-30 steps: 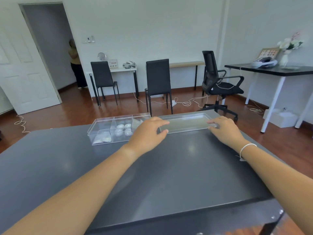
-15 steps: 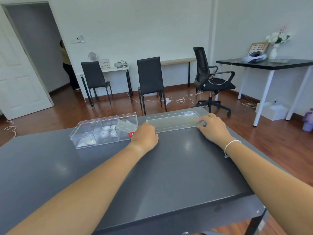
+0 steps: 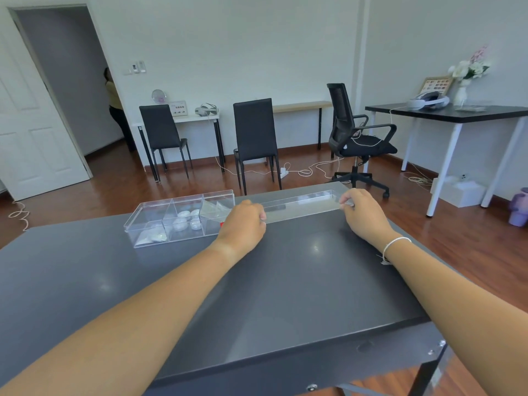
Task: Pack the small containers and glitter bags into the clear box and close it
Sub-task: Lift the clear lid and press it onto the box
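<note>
The left hand [image 3: 243, 224] covers the near right corner of the clear box [image 3: 160, 221] and the left end of the clear lid [image 3: 300, 205], so its fingertips are out of sight. The glitter bags [image 3: 151, 238] show only as a pale blur through the wall. A person in the doorway [image 3: 114, 107] is half hidden by the frame.

One clear box [image 3: 160, 224], one lid [image 3: 303, 205], four small containers [image 3: 188, 220], two hands.

Clear, glossy hard-plastic box [image 3: 177, 221] and matching transparent lid [image 3: 303, 205] on a smooth, dark grey table [image 3: 285, 281] with a semi-gloss sheen reflecting ceiling lights; polished reddish wood floor [image 3: 471, 247]; thin white cord bracelet [image 3: 395, 242] on one wrist.
</note>
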{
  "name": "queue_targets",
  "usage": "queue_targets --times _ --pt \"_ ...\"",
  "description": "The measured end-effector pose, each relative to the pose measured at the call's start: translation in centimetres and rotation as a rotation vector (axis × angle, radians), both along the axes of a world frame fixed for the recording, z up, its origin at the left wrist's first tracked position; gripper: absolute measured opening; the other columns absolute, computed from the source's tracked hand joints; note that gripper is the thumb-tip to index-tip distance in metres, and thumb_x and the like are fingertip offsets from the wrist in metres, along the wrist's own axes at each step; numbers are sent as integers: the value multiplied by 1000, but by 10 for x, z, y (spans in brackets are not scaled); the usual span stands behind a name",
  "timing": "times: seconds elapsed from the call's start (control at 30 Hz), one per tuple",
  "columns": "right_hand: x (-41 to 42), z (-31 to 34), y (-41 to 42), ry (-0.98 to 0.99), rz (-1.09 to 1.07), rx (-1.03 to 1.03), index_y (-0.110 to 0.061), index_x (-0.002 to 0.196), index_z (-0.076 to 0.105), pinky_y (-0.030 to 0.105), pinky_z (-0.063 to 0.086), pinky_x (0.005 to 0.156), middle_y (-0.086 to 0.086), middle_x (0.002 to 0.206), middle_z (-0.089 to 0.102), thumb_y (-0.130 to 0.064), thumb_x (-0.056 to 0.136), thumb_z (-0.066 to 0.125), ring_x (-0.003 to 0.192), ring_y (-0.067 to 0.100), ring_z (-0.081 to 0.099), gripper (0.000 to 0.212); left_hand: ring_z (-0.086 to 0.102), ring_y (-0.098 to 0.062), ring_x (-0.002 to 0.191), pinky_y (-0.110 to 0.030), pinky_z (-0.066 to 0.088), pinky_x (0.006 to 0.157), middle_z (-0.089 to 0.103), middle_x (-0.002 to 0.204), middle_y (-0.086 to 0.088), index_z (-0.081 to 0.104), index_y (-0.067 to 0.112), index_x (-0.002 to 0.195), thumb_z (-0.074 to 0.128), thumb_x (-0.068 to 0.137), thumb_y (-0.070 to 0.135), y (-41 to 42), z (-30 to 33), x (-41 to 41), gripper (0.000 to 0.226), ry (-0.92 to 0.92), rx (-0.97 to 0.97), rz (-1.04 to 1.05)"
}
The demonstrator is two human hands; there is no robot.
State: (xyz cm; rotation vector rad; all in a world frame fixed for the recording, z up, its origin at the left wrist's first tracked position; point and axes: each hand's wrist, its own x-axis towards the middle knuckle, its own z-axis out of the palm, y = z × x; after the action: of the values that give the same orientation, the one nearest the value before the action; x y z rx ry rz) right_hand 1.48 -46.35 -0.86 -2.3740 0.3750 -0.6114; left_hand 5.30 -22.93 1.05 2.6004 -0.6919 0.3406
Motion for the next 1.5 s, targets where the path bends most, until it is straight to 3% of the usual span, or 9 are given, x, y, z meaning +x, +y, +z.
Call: queue_targets --times 0.13,0.23,0.43,0.57,0.77,0.93,1.1,1.27,1.5 --pt "-3 7 5 -29 -5 30 -17 90 50 29 39 91 12 137 46 -5 93 44 119 31 48 14 47 -23 84 -27 34 69 56 108 -12 59 6 98 46 87 6 3 9 -3 17 -50 -21 -13" --pt "-5 14 8 -86 5 54 -14 93 52 28 36 87 12 132 48 -7 93 44 115 30 49 11 49 -24 94 -26 35 73 59 106 -11 58 6 100 46 86 7 9 18 -4 19 -120 -60 -22" --pt "-7 43 20 -225 79 132 -20 91 52 22 34 55 7 102 55 -15 92 46 62 6 44 8 49 -25 110 -23 33 84 63 114 -7 58 9 111 46 90 14 31 49 -2 25 -303 -121 -53" --pt "-6 61 38 -293 140 210 -21 94 55 16 35 48 3 91 58 -15 91 50 63 6 47 9 49 -24 111 -19 30 87 62 118 -6 57 11 116 44 93 15 54 73 -2 27 -389 -178 -45" --pt "2 75 77 -402 224 348 -17 107 56 1 38 50 -6 91 57 -3 88 50 71 6 51 25 54 -31 106 -36 42 94 62 115 -14 58 6 116 45 93 12 97 102 -4 27 -461 -239 -27" --pt "13 77 106 -435 271 428 -23 96 56 -2 40 58 -5 98 59 -4 86 53 76 1 53 21 56 -20 95 -23 39 87 63 113 -12 59 8 114 47 92 13 137 106 1 26 -470 -297 30" --pt "24 71 132 -387 357 547 -22 89 60 36 48 93 -3 100 65 -10 85 57 100 16 59 12 53 -15 82 -20 38 81 64 107 -11 62 12 112 49 91 14 172 103 9 25 -439 -336 101" --pt "34 72 157 -406 391 670 -25 84 59 25 54 79 4 92 62 -11 87 56 76 11 58 14 57 -15 85 -21 42 84 66 111 -7 63 15 114 50 91 17 193 95 19 26 -385 -469 152" --pt "47 75 174 -338 380 734 -14 97 59 24 54 73 -5 78 60 -9 88 54 68 11 53 11 60 -16 90 -32 47 95 65 112 -9 56 16 122 52 89 14 205 81 32 33 -253 -733 186"
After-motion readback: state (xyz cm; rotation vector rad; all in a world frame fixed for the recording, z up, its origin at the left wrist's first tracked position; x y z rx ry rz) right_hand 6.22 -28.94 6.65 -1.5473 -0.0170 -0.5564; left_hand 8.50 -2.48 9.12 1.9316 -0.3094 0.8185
